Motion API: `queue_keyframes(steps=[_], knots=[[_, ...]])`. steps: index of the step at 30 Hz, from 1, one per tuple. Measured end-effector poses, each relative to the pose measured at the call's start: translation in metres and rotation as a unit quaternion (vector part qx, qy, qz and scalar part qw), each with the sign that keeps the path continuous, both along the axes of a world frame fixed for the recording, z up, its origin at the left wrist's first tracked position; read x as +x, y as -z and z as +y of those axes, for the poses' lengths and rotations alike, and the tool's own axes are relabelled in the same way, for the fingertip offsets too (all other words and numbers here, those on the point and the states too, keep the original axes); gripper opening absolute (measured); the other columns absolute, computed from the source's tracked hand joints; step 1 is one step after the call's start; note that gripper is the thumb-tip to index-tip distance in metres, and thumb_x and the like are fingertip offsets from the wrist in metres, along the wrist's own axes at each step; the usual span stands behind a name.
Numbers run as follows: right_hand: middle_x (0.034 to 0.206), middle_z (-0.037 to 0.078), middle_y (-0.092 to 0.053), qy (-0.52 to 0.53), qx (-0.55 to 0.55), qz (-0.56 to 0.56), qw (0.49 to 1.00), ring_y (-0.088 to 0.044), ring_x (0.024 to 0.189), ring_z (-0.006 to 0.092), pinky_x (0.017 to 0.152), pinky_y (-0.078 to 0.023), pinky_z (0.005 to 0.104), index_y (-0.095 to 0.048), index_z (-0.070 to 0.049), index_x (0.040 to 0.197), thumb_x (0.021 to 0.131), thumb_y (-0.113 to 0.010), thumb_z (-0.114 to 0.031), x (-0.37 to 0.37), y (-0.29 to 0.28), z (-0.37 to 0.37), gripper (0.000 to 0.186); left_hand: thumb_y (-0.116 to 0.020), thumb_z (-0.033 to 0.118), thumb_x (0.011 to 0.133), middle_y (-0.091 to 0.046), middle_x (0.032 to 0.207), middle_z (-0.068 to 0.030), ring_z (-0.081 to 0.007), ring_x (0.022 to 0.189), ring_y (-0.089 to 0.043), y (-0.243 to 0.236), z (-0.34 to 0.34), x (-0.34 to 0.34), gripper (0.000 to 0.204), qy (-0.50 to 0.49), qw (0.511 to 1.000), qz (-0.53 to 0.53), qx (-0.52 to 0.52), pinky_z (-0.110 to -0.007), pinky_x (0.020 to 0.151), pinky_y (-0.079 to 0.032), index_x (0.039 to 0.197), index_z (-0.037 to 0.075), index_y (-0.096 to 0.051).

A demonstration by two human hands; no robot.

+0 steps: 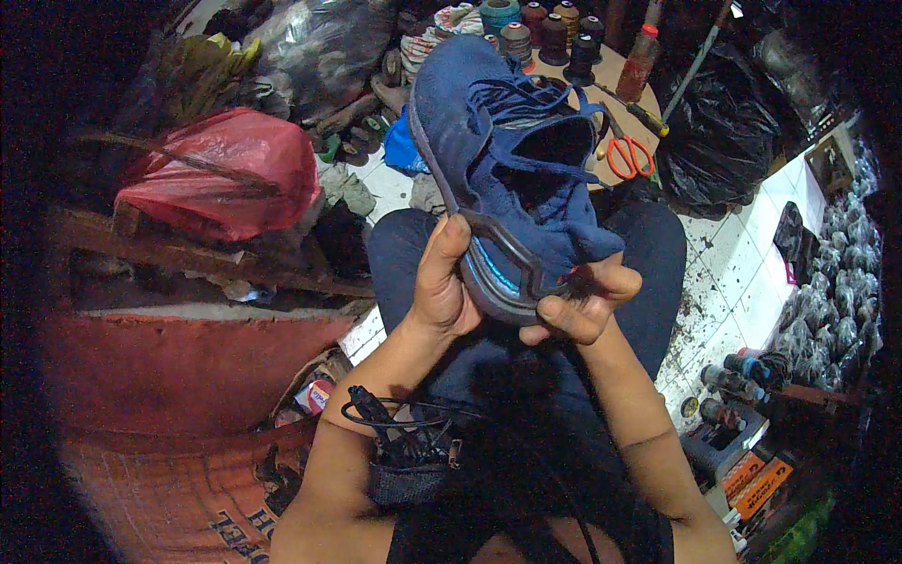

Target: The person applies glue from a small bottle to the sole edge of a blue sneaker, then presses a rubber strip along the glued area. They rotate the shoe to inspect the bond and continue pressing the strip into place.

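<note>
navy shoe point(479, 174) is held up in both hands above the lap, its toe pointing away and a little to the left, its heel turned toward the person. the laces point(526, 99) run loosely across the top, and the dark opening sits to their near side. a thick dark sole shows along the left edge and round the heel, where a black raised trim borders a shiny blue strip point(493, 266).

the left hand point(446, 291) is closed on the heel end from the left: its thumb lies up against the side of the sole, while its other fingers are mostly hidden. the right hand point(592, 305) grasps the heel from the right, thumb against the lower edge, other fingers bent, one tip showing just below the heel. so the heel sits between the two hands, touching both, and the toe and laces stand clear beyond all the fingers.

past the shoe, a pale bench point(611, 68) carries thread spools point(554, 42), a bottle point(639, 68) with a red cap, a tool with a yellow-and-black handle point(648, 118) and red-handled scissors point(630, 155). a red plastic bag point(230, 174) lies well apart on the left, a black bag point(719, 136) right of the bench.
</note>
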State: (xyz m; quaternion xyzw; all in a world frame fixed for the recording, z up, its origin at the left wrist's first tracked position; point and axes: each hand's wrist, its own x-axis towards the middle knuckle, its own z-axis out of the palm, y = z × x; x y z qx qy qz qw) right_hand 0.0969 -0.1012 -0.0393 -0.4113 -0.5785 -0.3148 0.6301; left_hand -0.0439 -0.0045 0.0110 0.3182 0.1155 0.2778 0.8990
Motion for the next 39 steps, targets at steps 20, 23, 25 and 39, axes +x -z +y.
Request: queue_keyframes(steps=[20, 23, 25, 39], knots=[[0.116, 0.015, -0.049, -0.041, -0.086, 0.202, 0.975, -0.063, 0.119, 0.0495, 0.1, -0.054, 0.0611, -0.054, -0.018, 0.099, 0.07, -0.097, -0.029, -0.047, -0.044, -0.007, 0.053, -0.069, 0.036, 0.096, -0.051, 0.149, -0.0184, -0.0355, 0.135, -0.055, 0.02, 0.005, -0.01, 0.081, -0.072, 0.987, -0.12, 0.076, -0.052, 0.114, -0.047, 0.159, 0.006, -0.027], [0.113, 0.015, -0.049, -0.034, -0.082, 0.211, 0.973, -0.061, 0.109, 0.04, 0.091, -0.053, 0.0497, -0.053, -0.015, 0.095, 0.07, -0.096, -0.027, -0.046, -0.044, -0.007, 0.051, -0.069, 0.034, 0.097, -0.052, 0.147, -0.018, -0.035, 0.132, -0.058, 0.014, 0.002, -0.006, 0.078, -0.095, 0.989, -0.098, 0.058, -0.05, 0.113, -0.048, 0.157, 0.006, -0.029], [0.114, 0.015, -0.05, -0.038, -0.084, 0.212, 0.973, -0.059, 0.103, 0.0289, 0.086, -0.05, 0.0385, -0.051, -0.013, 0.093, 0.071, -0.094, -0.026, -0.043, -0.042, -0.006, 0.049, -0.061, 0.043, 0.098, -0.054, 0.148, -0.0181, -0.0368, 0.135, -0.055, 0.009, 0.0, -0.002, 0.069, -0.113, 0.985, -0.06, 0.116, -0.054, 0.115, -0.044, 0.153, 0.005, -0.041], [0.111, 0.008, -0.05, -0.219, -0.044, 0.411, 0.884, -0.056, 0.105, 0.0196, 0.095, -0.047, 0.0363, -0.05, -0.013, 0.09, 0.075, -0.089, -0.009, -0.033, -0.031, 0.008, 0.042, -0.07, 0.033, 0.098, -0.071, 0.108, -0.0108, -0.0212, 0.094, -0.072, -0.021, -0.01, 0.014, 0.049, -0.242, 0.946, 0.091, 0.194, -0.035, 0.085, -0.059, 0.131, 0.002, -0.051]])
